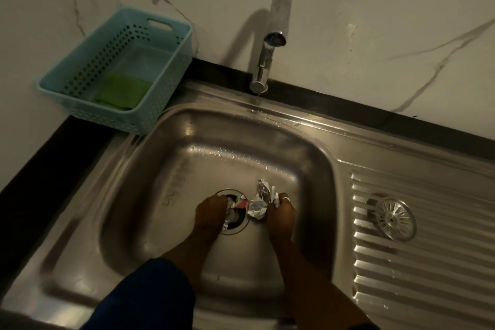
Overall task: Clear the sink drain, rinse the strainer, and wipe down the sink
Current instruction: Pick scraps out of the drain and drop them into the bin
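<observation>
Both my hands are down in the steel sink (187,158), at its drain (237,228). My left hand (210,211) is closed on crumpled foil and wrapper scraps (235,209) that sit in the drain opening. Just right of the drain, my right hand (281,213) grips a bigger wad of crumpled foil (259,202); there is a ring on one finger. The round metal strainer (393,218) lies on the ribbed drainboard to the right of the basin. No water runs from the chrome tap (270,43).
A light blue perforated basket (166,80) stands on the counter at the back left with a green sponge (123,91) in it. A marble-patterned wall (375,21) rises behind the sink. Water drops lie on the basin floor and rear rim.
</observation>
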